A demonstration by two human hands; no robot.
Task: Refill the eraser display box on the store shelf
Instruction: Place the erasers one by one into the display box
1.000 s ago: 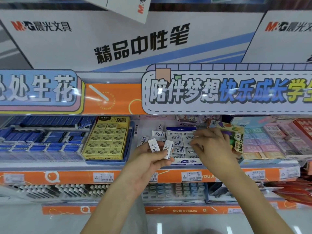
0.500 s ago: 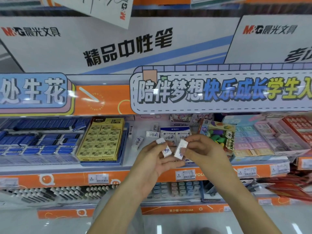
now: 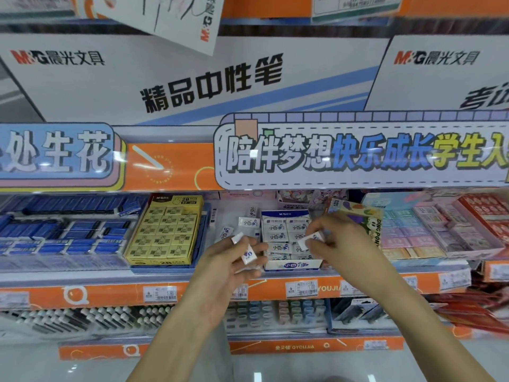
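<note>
Right hand (image 3: 341,244) is pinching one white eraser (image 3: 307,239) above the display box (image 3: 292,264); left hand (image 3: 234,260) is gripping spare erasers (image 3: 249,255). Box is sitting on the orange-edged shelf (image 3: 110,295), right of yellow eraser box (image 3: 165,235).

The display box (image 3: 292,264) is white with a blue logo on its front lip, and the erasers (image 3: 286,232) in it are white with blue lettering. Left of it stands a yellow box (image 3: 165,232) of yellow erasers with dark print, then rows of dark blue packets (image 3: 55,230). The shelf edge (image 3: 110,295) is orange with white price tags
</note>
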